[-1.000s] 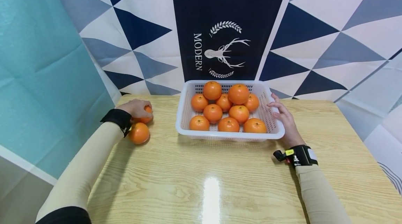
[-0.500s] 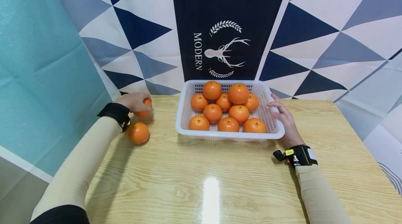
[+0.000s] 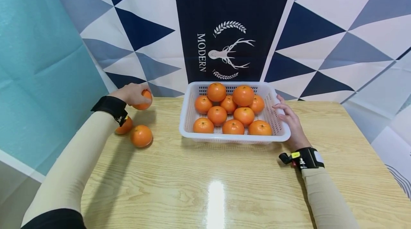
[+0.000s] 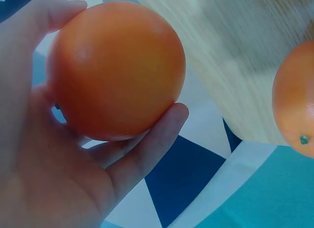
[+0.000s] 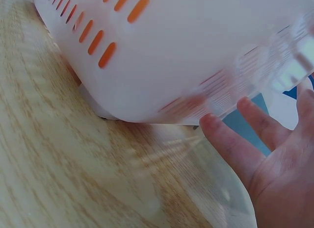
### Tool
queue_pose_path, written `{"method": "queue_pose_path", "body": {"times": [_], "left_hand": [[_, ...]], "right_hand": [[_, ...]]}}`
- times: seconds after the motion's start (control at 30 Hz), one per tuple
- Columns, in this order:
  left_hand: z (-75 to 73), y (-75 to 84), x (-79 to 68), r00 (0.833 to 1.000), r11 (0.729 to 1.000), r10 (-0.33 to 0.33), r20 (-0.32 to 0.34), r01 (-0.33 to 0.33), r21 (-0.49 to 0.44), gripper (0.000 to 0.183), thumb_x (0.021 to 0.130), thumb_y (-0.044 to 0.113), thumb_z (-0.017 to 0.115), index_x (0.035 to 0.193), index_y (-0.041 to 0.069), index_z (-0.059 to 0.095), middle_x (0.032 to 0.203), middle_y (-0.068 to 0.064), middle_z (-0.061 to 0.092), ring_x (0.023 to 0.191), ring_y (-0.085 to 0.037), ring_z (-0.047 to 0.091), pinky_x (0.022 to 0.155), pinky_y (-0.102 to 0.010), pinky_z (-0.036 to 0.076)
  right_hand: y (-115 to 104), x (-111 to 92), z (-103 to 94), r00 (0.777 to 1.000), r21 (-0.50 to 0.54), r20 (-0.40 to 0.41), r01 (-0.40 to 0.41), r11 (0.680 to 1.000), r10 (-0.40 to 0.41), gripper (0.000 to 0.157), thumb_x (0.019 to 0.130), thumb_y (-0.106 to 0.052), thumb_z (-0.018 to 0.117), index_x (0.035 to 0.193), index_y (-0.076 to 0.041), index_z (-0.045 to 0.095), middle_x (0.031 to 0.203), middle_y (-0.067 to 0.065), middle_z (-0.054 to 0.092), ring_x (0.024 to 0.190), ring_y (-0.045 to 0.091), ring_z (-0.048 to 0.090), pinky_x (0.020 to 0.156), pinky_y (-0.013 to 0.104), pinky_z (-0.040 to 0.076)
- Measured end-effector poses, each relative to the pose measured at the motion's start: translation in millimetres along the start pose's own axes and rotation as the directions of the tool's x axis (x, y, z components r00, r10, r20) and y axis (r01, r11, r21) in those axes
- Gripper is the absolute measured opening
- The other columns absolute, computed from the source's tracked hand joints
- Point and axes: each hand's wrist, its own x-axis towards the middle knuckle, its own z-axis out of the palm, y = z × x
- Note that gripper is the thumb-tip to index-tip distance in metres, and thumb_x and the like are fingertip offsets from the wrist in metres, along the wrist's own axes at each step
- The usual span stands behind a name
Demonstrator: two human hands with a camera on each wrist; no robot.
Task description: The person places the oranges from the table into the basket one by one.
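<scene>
Raised off the table at the back left, an orange [image 4: 117,71] sits in the curled fingers of my left hand [image 3: 131,94], with thumb and fingers around it in the left wrist view. Two more oranges lie below that hand: one [image 3: 141,136] in full view, the other [image 3: 124,126] partly hidden by the wrist strap. A white slotted plastic basket [image 3: 231,137] holds several oranges [image 3: 233,127]. On its right end, my right hand [image 3: 293,125] grips the rim; the right wrist view shows fingertips [image 5: 211,122] against the outer wall.
The basket stands at the back of a light wooden table [image 3: 179,179], close to a patterned cloth [image 3: 224,25]. A teal cloth [image 3: 54,65] hangs along the left side. Both wrists wear black straps.
My left hand has lifted the orange and moved up and slightly left, uncovering another orange beneath the wrist. The right hand and the basket stay in place.
</scene>
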Motion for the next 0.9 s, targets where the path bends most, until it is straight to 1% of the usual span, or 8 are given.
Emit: {"method": "queue_pose_path", "body": {"times": [0.1,0.23,0.33,0.47,0.63,0.8,0.83,0.9], "left_hand": [[-2.1,1.8,-0.5,1.0,1.0,-0.004,0.005,0.004,0.005,0.041,0.087,0.034,0.061,0.122,0.012,0.058,0.105,-0.018,0.06,0.073,-0.029,0.056,0.055,-0.032,0.045],[-3.7,5.3,-0.4,1.0,1.0,-0.005,0.004,0.005,0.009,0.043,0.087,0.034,0.061,0.124,0.012,0.058,0.106,-0.018,0.06,0.075,-0.029,0.056,0.057,-0.033,0.046],[-5.1,8.9,0.6,1.0,0.999,0.026,-0.009,-0.026,0.022,0.046,0.087,0.033,0.062,0.126,0.01,0.058,0.11,-0.018,0.061,0.081,-0.031,0.056,0.063,-0.036,0.046],[-6.0,15.6,3.1,0.996,0.996,0.084,-0.035,-0.082,0.041,0.045,0.087,0.033,0.062,0.126,0.011,0.059,0.113,-0.017,0.063,0.091,-0.032,0.055,0.072,-0.039,0.044],[-5.2,26.4,7.1,0.991,0.993,0.118,-0.056,-0.116,0.03,0.043,0.086,0.032,0.063,0.124,0.013,0.061,0.107,-0.015,0.064,0.091,-0.032,0.055,0.073,-0.04,0.043],[-2.7,42.3,11.7,0.985,0.986,0.167,-0.054,-0.165,0.04,0.043,0.085,0.033,0.062,0.123,0.015,0.062,0.111,-0.011,0.064,0.094,-0.031,0.055,0.076,-0.04,0.043],[-1.9,45.8,12.7,0.983,0.984,0.174,-0.052,-0.172,0.044,0.043,0.084,0.034,0.062,0.123,0.015,0.062,0.112,-0.01,0.064,0.095,-0.031,0.055,0.078,-0.04,0.044],[-0.6,53.4,13.9,0.98,0.981,0.193,-0.051,-0.191,0.041,0.043,0.083,0.033,0.063,0.123,0.015,0.062,0.112,-0.01,0.063,0.098,-0.03,0.054,0.08,-0.042,0.044]], "right_hand": [[0,0,0.1,1.0,0.008,0.003,0.004,1.0,-0.004,0.03,0.104,-0.01,0.041,0.131,0.0,0.05,0.172,-0.005,0.003,0.156,0.021,-0.005,0.127,0.037,0.012],[-1,0,0.8,1.0,0.018,0.001,-0.002,1.0,0.002,0.029,0.104,-0.01,0.04,0.13,-0.001,0.05,0.171,-0.006,0.004,0.156,0.02,-0.006,0.128,0.04,0.007],[-2,0,1.2,1.0,0.017,-0.005,-0.009,1.0,0.009,0.029,0.104,-0.011,0.041,0.13,-0.002,0.05,0.171,-0.007,0.004,0.156,0.02,-0.006,0.128,0.042,0.005],[-2,-1,1.1,1.0,0.004,-0.013,-0.015,1.0,0.015,0.03,0.104,-0.012,0.041,0.131,-0.001,0.05,0.171,-0.008,0.005,0.156,0.02,-0.005,0.127,0.041,0.006],[-2,0,0.0,1.0,-0.02,-0.014,-0.021,1.0,0.021,0.031,0.104,-0.014,0.041,0.132,0.0,0.049,0.171,-0.009,0.005,0.156,0.019,-0.005,0.127,0.039,0.009],[-2,0,-1.0,1.0,-0.047,-0.022,-0.02,0.999,0.019,0.034,0.104,-0.015,0.042,0.133,0.004,0.047,0.171,-0.009,0.005,0.156,0.02,-0.005,0.125,0.03,0.019],[-1,0,-1.0,1.0,-0.051,-0.023,-0.019,0.999,0.018,0.034,0.104,-0.015,0.042,0.133,0.004,0.047,0.171,-0.009,0.005,0.156,0.02,-0.005,0.124,0.029,0.02],[-1,-1,-1.0,1.0,-0.044,-0.02,-0.015,0.999,0.014,0.033,0.104,-0.014,0.041,0.132,0.004,0.047,0.171,-0.008,0.004,0.156,0.019,-0.006,0.125,0.03,0.018]]}}
